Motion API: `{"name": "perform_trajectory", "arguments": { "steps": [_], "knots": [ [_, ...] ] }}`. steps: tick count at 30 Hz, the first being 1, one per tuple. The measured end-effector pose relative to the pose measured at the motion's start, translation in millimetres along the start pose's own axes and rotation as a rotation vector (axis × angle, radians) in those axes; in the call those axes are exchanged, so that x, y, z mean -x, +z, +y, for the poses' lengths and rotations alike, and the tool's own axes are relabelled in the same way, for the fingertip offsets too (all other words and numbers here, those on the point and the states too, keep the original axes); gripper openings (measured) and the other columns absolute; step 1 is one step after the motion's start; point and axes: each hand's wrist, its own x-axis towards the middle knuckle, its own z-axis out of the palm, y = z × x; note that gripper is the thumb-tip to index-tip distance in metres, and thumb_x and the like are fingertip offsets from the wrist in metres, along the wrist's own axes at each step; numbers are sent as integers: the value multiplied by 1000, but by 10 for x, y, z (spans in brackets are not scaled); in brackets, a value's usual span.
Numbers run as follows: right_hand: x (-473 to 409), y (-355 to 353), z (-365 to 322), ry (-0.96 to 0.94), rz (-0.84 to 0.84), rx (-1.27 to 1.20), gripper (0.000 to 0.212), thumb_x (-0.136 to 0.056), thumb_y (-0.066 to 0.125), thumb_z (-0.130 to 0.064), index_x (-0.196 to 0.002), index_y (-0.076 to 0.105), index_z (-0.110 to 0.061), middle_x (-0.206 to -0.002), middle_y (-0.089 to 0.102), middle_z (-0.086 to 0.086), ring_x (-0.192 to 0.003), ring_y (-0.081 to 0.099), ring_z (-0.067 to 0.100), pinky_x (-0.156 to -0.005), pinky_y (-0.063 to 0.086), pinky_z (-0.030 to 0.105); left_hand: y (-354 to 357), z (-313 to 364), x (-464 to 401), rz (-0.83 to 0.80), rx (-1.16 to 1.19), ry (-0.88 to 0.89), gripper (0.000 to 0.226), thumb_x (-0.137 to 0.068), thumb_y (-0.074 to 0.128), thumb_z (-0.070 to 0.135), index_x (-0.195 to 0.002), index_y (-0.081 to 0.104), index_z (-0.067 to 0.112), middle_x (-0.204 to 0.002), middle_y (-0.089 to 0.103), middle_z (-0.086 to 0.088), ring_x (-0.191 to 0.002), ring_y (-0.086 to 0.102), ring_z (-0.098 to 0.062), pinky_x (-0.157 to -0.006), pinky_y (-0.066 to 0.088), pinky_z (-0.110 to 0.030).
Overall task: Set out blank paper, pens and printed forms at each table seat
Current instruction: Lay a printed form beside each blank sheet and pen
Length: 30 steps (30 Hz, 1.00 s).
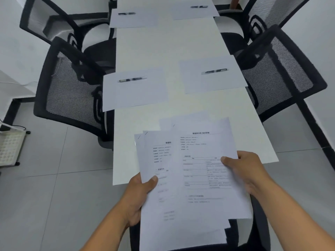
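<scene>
I hold a fanned stack of printed forms (pixel 192 178) over the near end of the long white table (pixel 170 48). My left hand (pixel 139 194) grips the stack's left edge, thumb on top. My right hand (pixel 248 171) pinches the top form at its right edge. A blank sheet (pixel 137 95) with a pen (pixel 132 79) lies at the near left seat. Another blank sheet (pixel 213 82) with a pen (pixel 214 71) lies at the near right seat. Two more blank sheets with pens (pixel 126 13) (pixel 199 6) lie at the far seats.
Black mesh chairs stand on both sides: near left (pixel 72 91), far left (pixel 52 22), near right (pixel 279 73), far right (pixel 261 17). A white perforated rack (pixel 9 145) stands on the grey tiled floor at the left. A dark chair seat shows below the forms.
</scene>
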Motion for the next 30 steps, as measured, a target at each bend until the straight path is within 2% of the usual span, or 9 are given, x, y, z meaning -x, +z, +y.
{"name": "perform_trajectory", "arguments": {
  "steps": [3,6,11,13,16,19,25,27,30],
  "knots": [
    [-100,-109,-16,-27,67,22,7,-98,79,-8,-96,80,-2,-92,84,10,-84,81,33,-80,67,45,-161,-42,13,19,-2,-14,32,-109,63,13,-140,68,14,-127,80,-15,-115,78,-42,-99,62,-64],
    [-232,-176,-20,-22,100,32,9,-100,78,-10,-98,79,-2,-97,83,11,-89,79,35,-87,65,48,-277,-53,28,40,0,9,32,-110,62,13,-141,67,15,-128,80,-14,-115,78,-41,-101,60,-63],
    [-411,-286,-40,-23,145,45,10,-102,77,-12,-98,75,-3,-100,78,9,-86,73,29,-77,56,35,-422,-22,28,74,-6,41,32,-109,61,13,-140,68,13,-129,79,-16,-116,77,-42,-105,58,-65],
    [-488,-341,-23,-20,155,47,13,-101,78,-13,-96,74,-2,-102,78,11,-87,71,30,-83,54,37,-478,-11,22,84,2,51,33,-109,61,12,-141,68,13,-130,79,-16,-117,77,-43,-107,56,-67],
    [-587,-417,-5,-14,176,38,9,-101,77,-11,-96,74,-5,-105,78,11,-99,74,36,-98,59,47,-540,19,39,93,19,67,31,-110,59,11,-139,69,13,-129,79,-16,-116,77,-42,-104,57,-63],
    [-668,-483,-59,-25,188,40,6,-103,75,-10,-106,73,-5,-114,75,12,-105,71,36,-105,57,50,-587,46,67,103,24,80,30,-110,58,11,-138,69,13,-129,79,-16,-114,78,-42,-99,60,-60],
    [-910,-414,-234,-87,157,93,18,-104,74,-12,-120,71,-3,-119,72,10,-109,68,32,-100,52,41,-660,50,77,139,37,90,30,-110,59,11,-137,71,11,-128,79,-17,-114,78,-42,-101,59,-60],
    [-963,-351,-263,-93,133,135,18,-103,75,-11,-118,71,-2,-113,74,9,-102,70,30,-99,54,42,-651,50,74,136,31,92,30,-110,59,11,-138,70,11,-128,79,-16,-114,78,-43,-102,59,-61],
    [-981,-266,-282,-103,110,175,9,-100,76,-8,-107,72,-3,-102,74,7,-85,69,23,-84,54,37,-625,48,46,127,30,89,31,-110,59,10,-138,69,11,-129,79,-17,-114,78,-43,-102,59,-61]
  ]
}}
